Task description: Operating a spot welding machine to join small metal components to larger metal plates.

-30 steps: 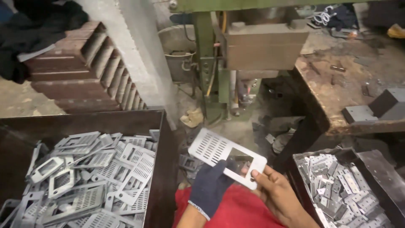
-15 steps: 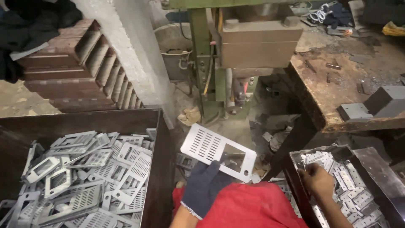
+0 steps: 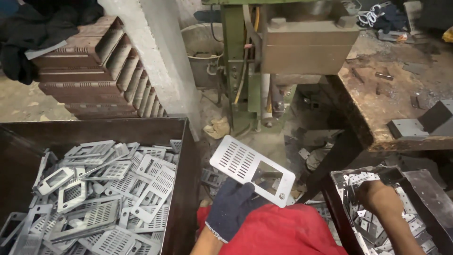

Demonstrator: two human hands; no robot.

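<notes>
Gloved left hand [image 3: 232,208] is gripping a flat grey slotted metal plate [image 3: 251,169] by its near edge.
Plate's long axis is running near-right to far-left; bare right hand [image 3: 375,197] is reaching into the dark bin of small grey metal pieces [image 3: 424,189] right of it, grip unclear.

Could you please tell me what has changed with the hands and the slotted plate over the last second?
The bare right hand let go of the flat grey slotted metal plate and moved right and down into the dark bin of small grey metal pieces. The dark-gloved left hand now holds the plate alone, still raised above the red cloth. The large bin of stamped plates is unchanged.
</notes>
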